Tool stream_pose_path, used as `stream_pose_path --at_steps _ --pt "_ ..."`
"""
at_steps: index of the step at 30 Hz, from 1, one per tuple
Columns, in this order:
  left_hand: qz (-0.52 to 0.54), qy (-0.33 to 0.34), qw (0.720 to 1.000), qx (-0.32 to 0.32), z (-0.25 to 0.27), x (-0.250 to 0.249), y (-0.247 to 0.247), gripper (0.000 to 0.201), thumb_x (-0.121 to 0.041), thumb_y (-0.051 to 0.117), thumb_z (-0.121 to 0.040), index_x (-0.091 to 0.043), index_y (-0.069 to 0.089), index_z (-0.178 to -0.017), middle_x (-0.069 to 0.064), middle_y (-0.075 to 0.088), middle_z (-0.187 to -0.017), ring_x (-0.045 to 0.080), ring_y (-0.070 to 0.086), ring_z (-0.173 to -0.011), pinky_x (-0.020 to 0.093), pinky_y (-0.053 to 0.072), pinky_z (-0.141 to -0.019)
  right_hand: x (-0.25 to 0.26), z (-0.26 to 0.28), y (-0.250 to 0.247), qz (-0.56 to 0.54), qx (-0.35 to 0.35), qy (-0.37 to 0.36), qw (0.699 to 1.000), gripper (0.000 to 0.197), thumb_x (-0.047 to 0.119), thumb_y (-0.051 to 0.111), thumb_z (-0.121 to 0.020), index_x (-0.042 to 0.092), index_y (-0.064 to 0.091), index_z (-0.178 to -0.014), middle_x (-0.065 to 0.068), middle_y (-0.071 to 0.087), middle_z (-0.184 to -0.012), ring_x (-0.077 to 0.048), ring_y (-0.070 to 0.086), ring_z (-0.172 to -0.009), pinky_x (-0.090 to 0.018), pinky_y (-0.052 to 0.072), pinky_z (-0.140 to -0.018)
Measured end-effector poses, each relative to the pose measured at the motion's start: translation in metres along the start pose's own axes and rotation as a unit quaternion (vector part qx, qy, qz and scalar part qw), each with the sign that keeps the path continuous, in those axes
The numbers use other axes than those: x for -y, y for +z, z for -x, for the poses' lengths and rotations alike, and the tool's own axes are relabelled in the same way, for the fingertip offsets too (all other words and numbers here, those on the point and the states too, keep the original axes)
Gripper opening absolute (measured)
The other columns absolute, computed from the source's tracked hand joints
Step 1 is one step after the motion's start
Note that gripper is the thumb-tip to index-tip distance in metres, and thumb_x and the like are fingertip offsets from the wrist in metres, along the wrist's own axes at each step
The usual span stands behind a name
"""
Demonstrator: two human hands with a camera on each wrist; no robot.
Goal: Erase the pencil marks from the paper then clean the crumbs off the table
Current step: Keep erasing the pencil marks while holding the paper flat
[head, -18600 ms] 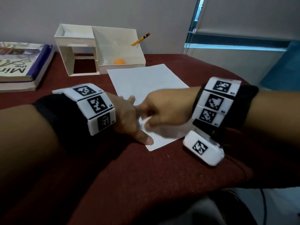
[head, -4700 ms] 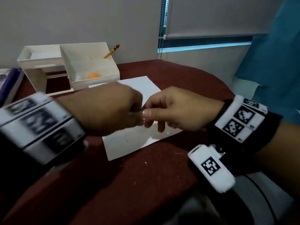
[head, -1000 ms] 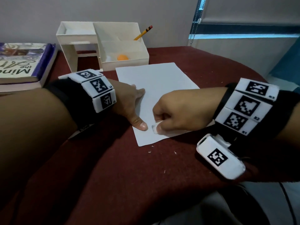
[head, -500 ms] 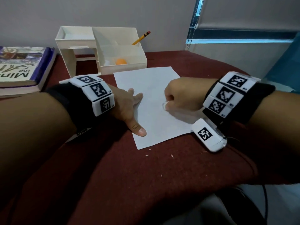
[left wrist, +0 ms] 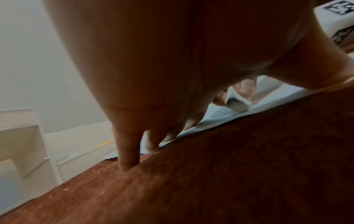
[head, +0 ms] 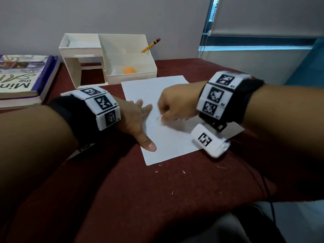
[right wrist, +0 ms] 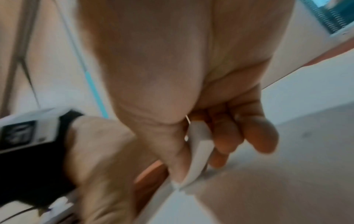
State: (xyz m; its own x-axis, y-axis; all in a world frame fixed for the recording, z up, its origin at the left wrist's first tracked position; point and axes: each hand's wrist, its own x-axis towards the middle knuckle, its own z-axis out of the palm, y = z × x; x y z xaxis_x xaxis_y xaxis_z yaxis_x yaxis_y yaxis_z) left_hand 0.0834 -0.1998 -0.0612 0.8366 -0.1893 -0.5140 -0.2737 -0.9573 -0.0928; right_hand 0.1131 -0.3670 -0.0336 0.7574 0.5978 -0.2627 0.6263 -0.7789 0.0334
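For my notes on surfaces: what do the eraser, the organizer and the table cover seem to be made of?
Eraser: probably white rubber or vinyl, matte, its tip smudged grey.
Organizer: perhaps thin cream plastic or card; flat matte walls.
Table cover: seemingly dark red cloth, with a soft fuzzy look.

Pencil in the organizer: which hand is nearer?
Right. The right hand rubs the eraser mid-paper, below and slightly right of the pencil. The left hand presses the paper's left edge, farther down-left.
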Motion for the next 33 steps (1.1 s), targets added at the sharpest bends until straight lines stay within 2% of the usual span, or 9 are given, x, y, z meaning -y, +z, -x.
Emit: stream_pose_path --at_steps 3,7,11,16,20,23,25,28,33 --pt "0.000 -0.015 1.000 -0.005 -0.001 -0.007 0.002 0.154 -0.107 0.032 -0.020 -0.041 -0.025 -0.147 0.004 -0.018 -0.163 0.031 0.000 -0.151 0.063 0.013 -0.116 -0.039 0.025 -0.001 0.055 -0.003 0.066 0.996 0.028 0.041 0.066 -0.089 0.017 0.067 -0.075 0.002 0.066 -0.069 -0.021 0.063 -0.069 -0.036 0.055 -0.068" --pt "-0.027 -0.023 0.999 -0.006 -0.003 -0.010 0.005 0.148 -0.107 0.030 -0.024 -0.044 -0.028 -0.145 0.008 -0.019 -0.162 0.036 -0.002 -0.150 0.065 0.013 -0.115 -0.045 0.068 0.014 -0.047 0.088 0.030 0.995 0.031 0.048 0.066 -0.089 0.019 0.069 -0.078 0.006 0.069 -0.064 -0.003 0.059 -0.052 -0.026 0.051 -0.058" --pt "-0.037 -0.022 0.999 0.003 -0.004 -0.012 0.003 0.154 -0.107 0.028 -0.017 -0.043 -0.028 -0.145 0.008 -0.019 -0.162 0.036 -0.002 -0.150 0.065 0.015 -0.114 -0.068 0.069 0.013 -0.015 0.024 0.093 0.995 0.034 0.051 0.066 -0.089 0.021 0.069 -0.075 0.006 0.068 -0.072 -0.012 0.064 -0.068 -0.036 0.058 -0.071" --pt "-0.039 -0.026 0.999 0.012 -0.001 -0.014 0.002 0.156 -0.107 0.027 -0.014 -0.044 -0.028 -0.145 0.007 -0.018 -0.162 0.034 -0.001 -0.150 0.063 0.016 -0.115 -0.049 0.078 0.019 -0.039 0.059 0.035 0.997 0.032 0.049 0.064 -0.088 0.019 0.070 -0.081 0.004 0.072 -0.074 -0.012 0.066 -0.066 -0.028 0.054 -0.062" --pt "-0.029 -0.035 0.999 0.013 -0.001 -0.017 0.002 0.145 -0.101 0.036 -0.029 -0.043 -0.029 -0.145 0.008 -0.022 -0.161 0.034 -0.005 -0.150 0.061 0.013 -0.117 -0.063 0.079 0.016 -0.031 0.023 0.088 0.995 0.032 0.048 0.065 -0.088 0.019 0.068 -0.074 0.005 0.069 -0.074 -0.015 0.065 -0.071 -0.043 0.059 -0.074" --pt "-0.032 -0.030 0.999 0.023 -0.001 -0.015 0.001 0.149 -0.104 0.034 -0.024 -0.043 -0.030 -0.144 0.007 -0.023 -0.161 0.034 -0.005 -0.150 0.062 0.014 -0.116 -0.042 0.080 0.025 -0.030 0.039 0.014 0.999 0.029 0.046 0.064 -0.088 0.019 0.070 -0.080 0.006 0.070 -0.075 -0.011 0.064 -0.071 -0.035 0.056 -0.069" --pt "-0.028 -0.029 0.999 0.023 -0.002 -0.014 0.001 0.152 -0.107 0.031 -0.019 -0.044 -0.031 -0.143 0.007 -0.023 -0.161 0.034 -0.005 -0.150 0.062 0.014 -0.116 -0.045 0.080 0.024 -0.022 0.031 0.026 0.999 0.033 0.049 0.063 -0.089 0.019 0.070 -0.081 0.005 0.070 -0.075 -0.012 0.065 -0.071 -0.034 0.057 -0.070" --pt "-0.029 -0.025 0.999 0.015 -0.002 -0.014 0.003 0.158 -0.107 0.027 -0.012 -0.044 -0.029 -0.144 0.007 -0.020 -0.162 0.034 -0.004 -0.150 0.062 0.015 -0.116 -0.061 0.081 0.019 -0.020 0.011 0.096 0.995 0.033 0.048 0.063 -0.089 0.019 0.068 -0.073 0.005 0.069 -0.072 -0.015 0.065 -0.070 -0.043 0.059 -0.074" --pt "-0.020 -0.028 0.999 0.022 -0.001 -0.015 0.000 0.157 -0.107 0.029 -0.012 -0.044 -0.030 -0.144 0.007 -0.023 -0.161 0.034 -0.006 -0.150 0.062 0.013 -0.116 -0.047 0.084 0.023 -0.039 0.049 0.041 0.997 0.032 0.049 0.065 -0.087 0.019 0.071 -0.081 0.005 0.072 -0.074 -0.014 0.068 -0.071 -0.032 0.055 -0.067"
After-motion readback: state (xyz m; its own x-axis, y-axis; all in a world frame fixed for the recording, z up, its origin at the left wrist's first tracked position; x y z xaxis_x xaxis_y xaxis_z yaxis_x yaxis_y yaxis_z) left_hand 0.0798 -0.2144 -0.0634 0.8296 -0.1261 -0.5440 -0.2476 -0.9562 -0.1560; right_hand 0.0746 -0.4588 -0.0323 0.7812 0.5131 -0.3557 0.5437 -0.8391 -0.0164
